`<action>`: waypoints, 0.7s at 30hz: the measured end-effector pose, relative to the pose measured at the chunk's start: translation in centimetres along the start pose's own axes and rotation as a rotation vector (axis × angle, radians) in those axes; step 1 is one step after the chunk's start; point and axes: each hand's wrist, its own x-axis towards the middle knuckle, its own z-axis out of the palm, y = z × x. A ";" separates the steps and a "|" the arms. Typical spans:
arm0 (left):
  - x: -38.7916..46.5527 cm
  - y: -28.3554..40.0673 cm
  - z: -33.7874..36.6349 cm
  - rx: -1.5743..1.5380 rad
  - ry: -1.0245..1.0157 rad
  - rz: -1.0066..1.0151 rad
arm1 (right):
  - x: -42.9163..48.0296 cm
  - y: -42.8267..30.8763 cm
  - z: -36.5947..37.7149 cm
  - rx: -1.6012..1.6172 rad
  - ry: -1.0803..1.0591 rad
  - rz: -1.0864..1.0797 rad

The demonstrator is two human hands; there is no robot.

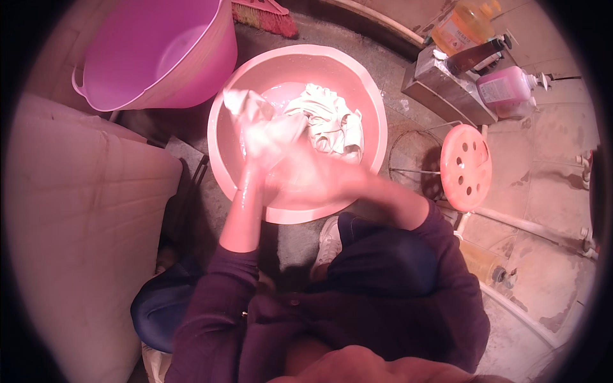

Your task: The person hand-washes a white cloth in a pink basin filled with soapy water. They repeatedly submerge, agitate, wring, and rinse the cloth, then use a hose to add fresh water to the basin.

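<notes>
A pink plastic basin point(374, 143) stands on the floor before me, with some water and a wet white garment point(330, 115) bunched inside. At its left side my left hand point(261, 143) grips a raised part of the white cloth point(249, 105), whose upper end flops over to the left. Strong glare washes out the fingers there. My right hand point(311, 170) is low over the near half of the basin, close against the left hand and the cloth. Motion blur hides its fingers, so I cannot tell whether it holds the fabric.
A large magenta tub point(191, 76) stands at the upper left, beside a broom head point(268, 16). To the right are a round stool point(465, 167) with a holed seat and a ledge point(445, 91) bearing several bottles. A pale ribbed plastic surface point(91, 191) rises on the left.
</notes>
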 end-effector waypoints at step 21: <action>-3.1 8.8 1.3 -0.526 -0.032 0.060 | -6.0 17.7 -4.6 -1.060 0.134 0.430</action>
